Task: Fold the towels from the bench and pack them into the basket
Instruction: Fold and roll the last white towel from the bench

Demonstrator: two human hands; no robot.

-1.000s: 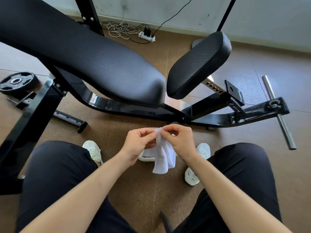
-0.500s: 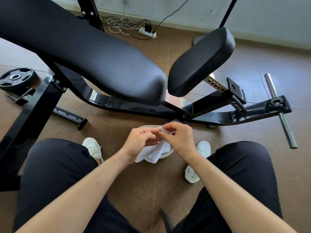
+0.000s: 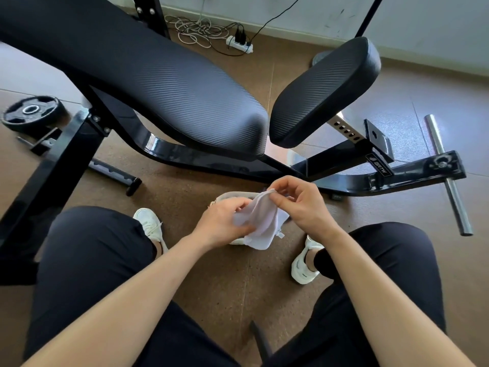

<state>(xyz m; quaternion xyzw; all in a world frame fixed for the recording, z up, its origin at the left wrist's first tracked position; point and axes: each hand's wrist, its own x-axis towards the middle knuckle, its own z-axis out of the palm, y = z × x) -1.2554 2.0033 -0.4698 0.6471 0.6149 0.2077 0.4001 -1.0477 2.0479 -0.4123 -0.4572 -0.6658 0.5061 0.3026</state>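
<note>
Bench (image 3: 172, 83) beyond towel (image 3: 260, 221); weight plate (image 3: 31, 112) left; power strip (image 3: 239, 43) behind.

Brown floor (image 3: 225, 287), pale wall (image 3: 436, 27), weight plate (image 3: 31, 112), power strip (image 3: 239, 44)

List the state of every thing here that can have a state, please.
towel, bunched, held above the basket.
left hand, grips the towel's left side.
right hand, pinches the towel's top edge.
basket, on the floor, mostly hidden under the towel.
power strip, plugs inserted.
weight plate, lying flat on the floor.
</note>
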